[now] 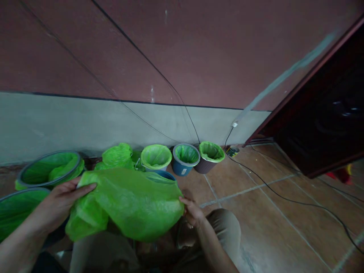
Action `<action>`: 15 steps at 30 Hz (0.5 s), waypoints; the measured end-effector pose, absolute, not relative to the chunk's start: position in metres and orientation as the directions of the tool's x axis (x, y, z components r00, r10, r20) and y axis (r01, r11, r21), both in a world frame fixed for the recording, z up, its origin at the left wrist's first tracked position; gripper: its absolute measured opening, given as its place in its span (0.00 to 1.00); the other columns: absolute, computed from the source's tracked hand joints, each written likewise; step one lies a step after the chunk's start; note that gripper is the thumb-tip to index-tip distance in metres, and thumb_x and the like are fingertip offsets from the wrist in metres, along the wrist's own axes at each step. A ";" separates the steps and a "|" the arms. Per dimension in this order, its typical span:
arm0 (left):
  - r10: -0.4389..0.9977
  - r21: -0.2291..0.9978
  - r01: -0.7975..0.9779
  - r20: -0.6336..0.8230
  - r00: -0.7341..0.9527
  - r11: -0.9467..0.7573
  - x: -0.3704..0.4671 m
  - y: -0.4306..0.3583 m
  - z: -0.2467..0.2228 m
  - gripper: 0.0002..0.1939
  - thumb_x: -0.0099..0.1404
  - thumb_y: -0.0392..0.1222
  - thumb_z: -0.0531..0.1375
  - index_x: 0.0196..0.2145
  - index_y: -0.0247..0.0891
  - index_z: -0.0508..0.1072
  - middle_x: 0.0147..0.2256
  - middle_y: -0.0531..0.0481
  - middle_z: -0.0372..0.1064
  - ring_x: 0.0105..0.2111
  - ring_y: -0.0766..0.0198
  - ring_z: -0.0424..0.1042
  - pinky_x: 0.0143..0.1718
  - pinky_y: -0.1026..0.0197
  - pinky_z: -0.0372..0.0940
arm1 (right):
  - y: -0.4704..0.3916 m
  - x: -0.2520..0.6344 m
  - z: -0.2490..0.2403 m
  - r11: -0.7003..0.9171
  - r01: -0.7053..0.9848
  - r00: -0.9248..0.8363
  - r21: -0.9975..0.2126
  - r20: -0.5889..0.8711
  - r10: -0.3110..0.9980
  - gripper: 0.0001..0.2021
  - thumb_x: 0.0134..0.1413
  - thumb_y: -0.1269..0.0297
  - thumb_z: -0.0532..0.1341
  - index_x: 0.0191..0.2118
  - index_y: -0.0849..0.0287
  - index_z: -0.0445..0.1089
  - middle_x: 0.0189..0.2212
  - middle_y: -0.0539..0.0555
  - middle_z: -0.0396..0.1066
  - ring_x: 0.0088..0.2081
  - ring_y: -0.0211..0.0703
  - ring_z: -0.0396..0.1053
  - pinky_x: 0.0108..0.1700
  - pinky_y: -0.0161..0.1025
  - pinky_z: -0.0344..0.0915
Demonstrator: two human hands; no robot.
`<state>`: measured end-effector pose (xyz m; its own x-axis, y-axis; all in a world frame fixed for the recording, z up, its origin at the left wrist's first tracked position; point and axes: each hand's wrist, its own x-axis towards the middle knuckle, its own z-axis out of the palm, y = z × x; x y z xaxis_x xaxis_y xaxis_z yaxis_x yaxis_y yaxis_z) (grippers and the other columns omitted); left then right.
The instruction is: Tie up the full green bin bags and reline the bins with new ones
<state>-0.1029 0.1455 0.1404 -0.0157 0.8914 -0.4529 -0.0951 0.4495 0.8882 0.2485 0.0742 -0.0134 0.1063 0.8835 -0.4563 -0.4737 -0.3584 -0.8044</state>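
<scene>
A thin green plastic bag (131, 201) stretches sideways between my hands, above my knees. My left hand (66, 197) pinches its left end between thumb and fingers. At the bag's right edge, my right hand (192, 210) grips the plastic with closed fingers. Just behind the bag shows the rim of a blue bin (165, 174), mostly hidden by the plastic. Close to my left hand stand two bins with grey rims, a far one (78, 167) and a near one (19, 192), both lined with green bags.
Along the wall stand a light lined bin (156, 168), a blue lined bin (182, 169) and a brown lined bin (204, 165). A bunched green bag pile (116, 154) lies left of them. A black cable (273, 195) crosses the tiles near a small can (233, 151) and dark door (321, 113).
</scene>
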 end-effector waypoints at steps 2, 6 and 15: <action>0.901 0.898 -0.120 -0.431 -0.053 0.423 -0.101 0.155 0.141 0.34 0.29 0.44 0.76 0.38 0.41 0.76 0.31 0.49 0.80 0.27 0.53 0.78 0.27 0.58 0.75 | 0.082 0.272 0.010 -0.284 -0.564 0.222 -0.776 -0.474 0.852 0.18 0.35 0.62 0.72 0.36 0.59 0.69 0.29 0.52 0.76 0.28 0.42 0.74 0.33 0.37 0.72; 0.943 0.938 -0.173 -0.319 -0.098 0.300 -0.087 0.172 0.153 0.33 0.27 0.44 0.77 0.35 0.38 0.75 0.29 0.51 0.79 0.24 0.58 0.76 0.25 0.62 0.74 | 0.093 0.308 0.074 -0.099 -0.498 0.382 -0.862 -0.320 0.867 0.22 0.42 0.59 0.69 0.44 0.56 0.67 0.29 0.49 0.75 0.29 0.41 0.74 0.31 0.36 0.70; 0.987 0.977 -0.152 -0.155 -0.044 0.147 -0.078 0.190 0.173 0.36 0.32 0.42 0.75 0.43 0.37 0.75 0.35 0.51 0.79 0.29 0.64 0.75 0.30 0.68 0.72 | 0.102 0.308 0.121 0.051 -0.116 0.225 -0.992 0.023 0.974 0.32 0.34 0.66 0.71 0.52 0.59 0.68 0.36 0.50 0.75 0.35 0.40 0.72 0.40 0.38 0.68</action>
<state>-0.0779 0.1902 0.1728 -0.0437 0.9869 -0.1555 -0.1525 0.1472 0.9773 0.3076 0.1020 0.1207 0.2250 0.9741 0.0234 -0.1156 0.0505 -0.9920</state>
